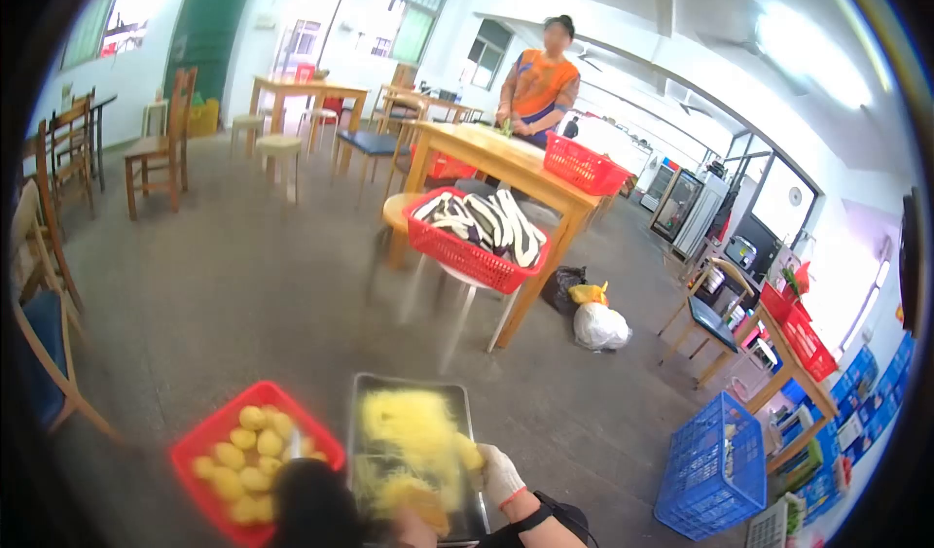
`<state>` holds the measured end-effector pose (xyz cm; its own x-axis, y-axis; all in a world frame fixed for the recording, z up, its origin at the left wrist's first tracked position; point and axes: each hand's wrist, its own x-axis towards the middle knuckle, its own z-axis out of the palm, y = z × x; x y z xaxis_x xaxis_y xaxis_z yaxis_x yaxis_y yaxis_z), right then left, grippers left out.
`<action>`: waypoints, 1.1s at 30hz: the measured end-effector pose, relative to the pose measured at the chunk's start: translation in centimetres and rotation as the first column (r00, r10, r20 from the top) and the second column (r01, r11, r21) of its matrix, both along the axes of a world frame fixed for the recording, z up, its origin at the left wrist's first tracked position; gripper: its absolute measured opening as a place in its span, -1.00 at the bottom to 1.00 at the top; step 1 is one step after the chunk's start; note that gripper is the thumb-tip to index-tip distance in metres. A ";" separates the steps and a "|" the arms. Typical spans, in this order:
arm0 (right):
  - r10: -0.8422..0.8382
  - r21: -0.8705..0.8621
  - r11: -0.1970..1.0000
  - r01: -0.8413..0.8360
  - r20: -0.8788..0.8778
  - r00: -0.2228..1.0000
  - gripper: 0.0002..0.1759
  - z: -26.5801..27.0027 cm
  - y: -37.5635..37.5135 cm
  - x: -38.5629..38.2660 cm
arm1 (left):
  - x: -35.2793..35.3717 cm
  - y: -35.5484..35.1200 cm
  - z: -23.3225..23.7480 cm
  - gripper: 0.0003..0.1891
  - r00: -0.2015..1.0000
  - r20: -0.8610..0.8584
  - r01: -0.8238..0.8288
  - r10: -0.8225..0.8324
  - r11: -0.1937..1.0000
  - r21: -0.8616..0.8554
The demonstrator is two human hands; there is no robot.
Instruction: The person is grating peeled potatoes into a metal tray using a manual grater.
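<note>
My right hand (501, 476), in a white glove with a dark band at the wrist, has its fingers closed on a yellow peeled potato (470, 453) at the tray's right edge. Low over the tray, my left hand (413, 527) is smeared by motion, so its fingers and anything in them cannot be made out. Beneath both hands lies a metal tray (361, 385) heaped with yellow potato shreds (409, 422). To the left, a red basket (263, 392) contains several peeled potatoes (229, 456). A dark blurred shape covers the basket's lower right corner.
Ahead stands a wooden table (486, 149), with a person in orange (541, 86) behind it. A red basket of dark-and-white cut vegetable strips (482, 225) sits before it. Bags (601, 326) lie on the floor. A blue crate (710, 470) stands right; chairs (161, 149) stand left.
</note>
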<state>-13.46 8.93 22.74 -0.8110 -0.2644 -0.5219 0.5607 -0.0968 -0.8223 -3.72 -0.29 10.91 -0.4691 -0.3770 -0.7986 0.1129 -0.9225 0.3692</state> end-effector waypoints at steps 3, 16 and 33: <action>0.043 -0.090 0.995 -0.038 0.048 0.998 -0.72 -0.8 0.3 -1.1 | -0.2 -1.0 -1.1 -0.61 1.000 0.008 -0.002 0.002 0.998 -0.056; -0.051 -0.166 0.985 0.044 -0.041 0.998 -0.71 1.1 -0.2 -0.9 | -1.5 -2.9 -4.2 -0.58 0.996 0.089 0.016 0.000 0.983 -0.184; -0.033 -0.130 0.992 0.009 -0.187 0.982 -0.69 2.0 0.7 -0.2 | -3.3 -2.8 -9.3 -0.54 0.933 0.302 0.333 -0.194 0.782 -0.527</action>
